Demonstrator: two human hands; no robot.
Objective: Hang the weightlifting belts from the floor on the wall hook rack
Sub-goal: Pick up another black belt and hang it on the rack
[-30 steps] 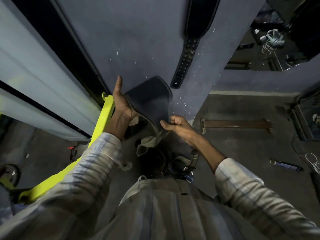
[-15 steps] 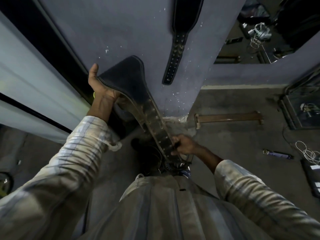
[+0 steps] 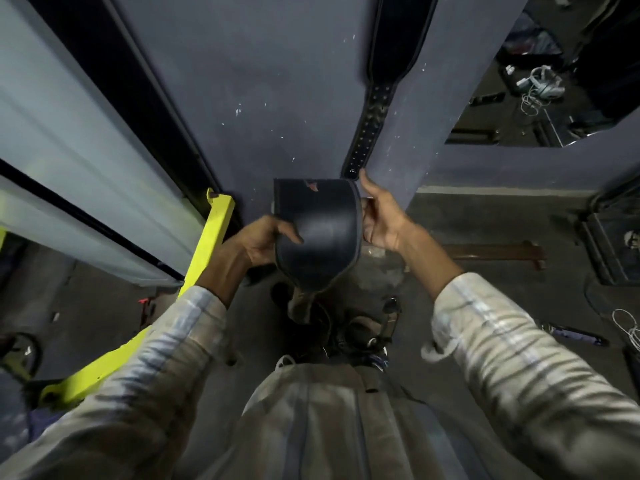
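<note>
I hold a dark weightlifting belt (image 3: 317, 233) in front of the grey wall (image 3: 263, 81), its wide padded part facing me and its narrow end drooping toward the floor. My left hand (image 3: 258, 242) grips its left edge, thumb on the face. My right hand (image 3: 379, 216) holds the right edge, fingers behind it. A second black belt (image 3: 391, 60) hangs on the wall above, its studded strap end (image 3: 363, 143) just over my right hand. The hook rack is out of view. More belts lie in a dark heap (image 3: 349, 327) on the floor by my feet.
A yellow-green metal frame (image 3: 204, 261) leans at the left by a pale panel (image 3: 69, 150). A wooden bar (image 3: 495, 252) lies on the floor to the right. A small tool (image 3: 575, 336) and white cords (image 3: 628, 327) lie further right.
My right hand has left the belt's strap low down and come up to the wide part's right edge. My left hand has moved down and right, and the belt now faces me.
</note>
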